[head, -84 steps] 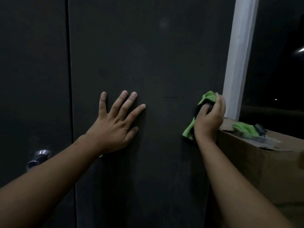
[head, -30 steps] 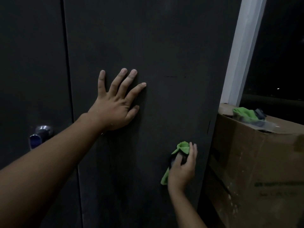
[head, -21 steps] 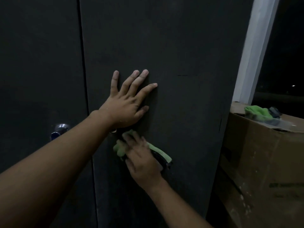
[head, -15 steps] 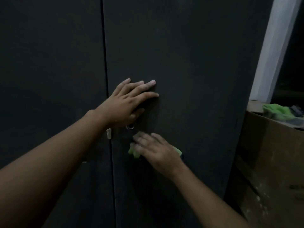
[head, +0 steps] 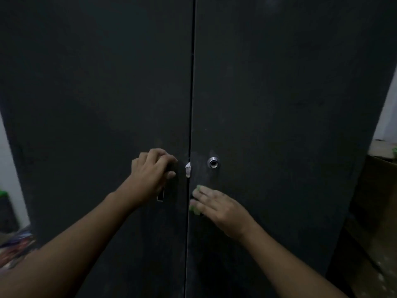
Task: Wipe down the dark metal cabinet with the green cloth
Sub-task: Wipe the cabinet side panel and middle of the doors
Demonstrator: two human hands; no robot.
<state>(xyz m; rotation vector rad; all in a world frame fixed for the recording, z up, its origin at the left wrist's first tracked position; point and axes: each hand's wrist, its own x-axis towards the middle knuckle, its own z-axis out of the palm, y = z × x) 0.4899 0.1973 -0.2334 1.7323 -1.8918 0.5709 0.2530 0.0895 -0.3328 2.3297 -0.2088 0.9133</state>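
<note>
Tall dark metal cabinet (head: 279, 82), 2 doors, fills the view. Left hand (head: 153, 168) curls its fingers round dark door handle (head: 160, 195) on L door. Right hand (head: 217, 206), fingers flat, presses crumpled green cloth (head: 196, 210) to R door beside centre seam, below round silver keyhole (head: 213, 163).

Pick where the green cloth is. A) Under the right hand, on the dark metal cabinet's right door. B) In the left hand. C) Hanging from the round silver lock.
A: the green cloth peeks out from under the flat right hand on the dark metal cabinet, below the round silver lock; the left hand grips the dark door handle.
</note>
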